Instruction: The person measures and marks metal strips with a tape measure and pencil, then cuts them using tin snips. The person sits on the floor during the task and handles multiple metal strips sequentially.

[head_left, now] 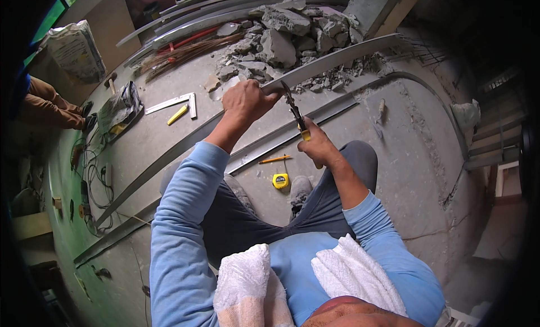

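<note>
A long grey metal profile [343, 58] slants across in front of me, from lower left up to the far right. My left hand [246, 105] is closed around it near its middle. My right hand [319, 144] grips tin snips [295, 109] with dark blades and black-and-yellow handles. The jaws of the snips meet the profile's edge just right of my left fingers; how deep they bite is too small to tell. Beneath, another metal profile [264, 145] lies on the floor. Between my feet and it are a yellow tape measure [280, 181] and a pencil [275, 159].
Broken concrete [281, 46] is heaped ahead. A metal square [192, 104] and a yellow utility knife [178, 114] lie to the left, near a dark bag [122, 110]. Corded tools [84, 200] and another person's legs [53, 105] are farther left. A trowel [381, 110] rests at right.
</note>
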Action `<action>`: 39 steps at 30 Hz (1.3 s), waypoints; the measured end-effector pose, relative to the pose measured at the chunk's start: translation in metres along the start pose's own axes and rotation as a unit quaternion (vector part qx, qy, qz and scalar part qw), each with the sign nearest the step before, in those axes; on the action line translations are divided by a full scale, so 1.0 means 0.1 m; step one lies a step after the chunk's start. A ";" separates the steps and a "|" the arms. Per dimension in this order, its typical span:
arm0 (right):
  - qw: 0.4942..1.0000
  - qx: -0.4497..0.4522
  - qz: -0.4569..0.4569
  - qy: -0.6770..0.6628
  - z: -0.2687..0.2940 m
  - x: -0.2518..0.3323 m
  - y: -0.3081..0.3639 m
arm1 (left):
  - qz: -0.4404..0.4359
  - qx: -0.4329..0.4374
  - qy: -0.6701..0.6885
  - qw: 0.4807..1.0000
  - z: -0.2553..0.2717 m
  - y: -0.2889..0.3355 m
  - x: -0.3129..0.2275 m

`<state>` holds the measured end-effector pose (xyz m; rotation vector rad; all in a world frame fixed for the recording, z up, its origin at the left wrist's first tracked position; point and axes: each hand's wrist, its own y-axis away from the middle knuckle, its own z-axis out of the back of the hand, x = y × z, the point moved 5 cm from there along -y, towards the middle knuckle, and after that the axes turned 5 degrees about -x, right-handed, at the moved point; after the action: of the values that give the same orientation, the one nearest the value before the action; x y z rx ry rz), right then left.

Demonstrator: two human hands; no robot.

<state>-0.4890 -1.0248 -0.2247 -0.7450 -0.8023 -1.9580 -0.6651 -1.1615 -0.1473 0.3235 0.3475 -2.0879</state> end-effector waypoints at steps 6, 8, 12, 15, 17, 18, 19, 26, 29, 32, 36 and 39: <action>0.999 -0.014 0.034 0.028 0.02 -0.04 -0.02 | -0.036 -0.019 0.000 0.999 -0.06 0.00 0.00; 0.999 -0.009 0.037 0.031 0.01 -0.06 -0.03 | -0.041 -0.014 0.010 0.999 -0.08 0.02 0.01; 1.000 -0.007 0.028 0.010 0.01 -0.08 -0.02 | -0.045 -0.010 0.014 0.999 -0.10 0.04 0.01; 1.000 0.004 0.019 -0.011 0.01 -0.09 -0.01 | -0.047 -0.017 0.008 0.999 -0.08 0.05 0.02; 1.000 0.014 0.021 -0.003 0.00 -0.10 -0.02 | -0.053 -0.014 0.003 0.999 -0.08 0.06 0.02; 0.999 0.016 0.025 0.013 0.01 -0.10 -0.02 | -0.054 -0.010 -0.001 0.999 -0.08 0.06 0.02; 0.999 0.019 0.028 0.028 0.00 -0.11 -0.03 | -0.058 -0.017 -0.002 0.998 -0.07 0.06 0.03; 0.999 -0.010 0.035 0.004 -0.04 -0.18 -0.06 | -0.059 -0.022 -0.014 0.998 -0.13 0.06 0.06; 1.000 -0.001 0.015 -0.007 -0.04 -0.21 -0.07 | -0.061 -0.008 -0.012 0.998 -0.17 0.05 0.06; 1.000 -0.008 0.027 -0.003 -0.03 -0.19 -0.07 | -0.072 -0.023 -0.018 0.997 -0.17 0.04 0.06; 1.000 -0.004 0.015 0.004 -0.03 -0.15 -0.05 | -0.081 -0.034 -0.020 0.996 -0.18 0.04 0.08; 1.000 0.013 0.006 0.020 -0.01 -0.11 -0.05 | -0.084 -0.039 -0.020 0.995 -0.20 0.03 0.10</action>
<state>-0.4883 -1.0181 -0.2345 -0.6901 -0.7966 -1.9428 -0.6655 -1.1633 -0.1693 0.2117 0.4452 -2.2349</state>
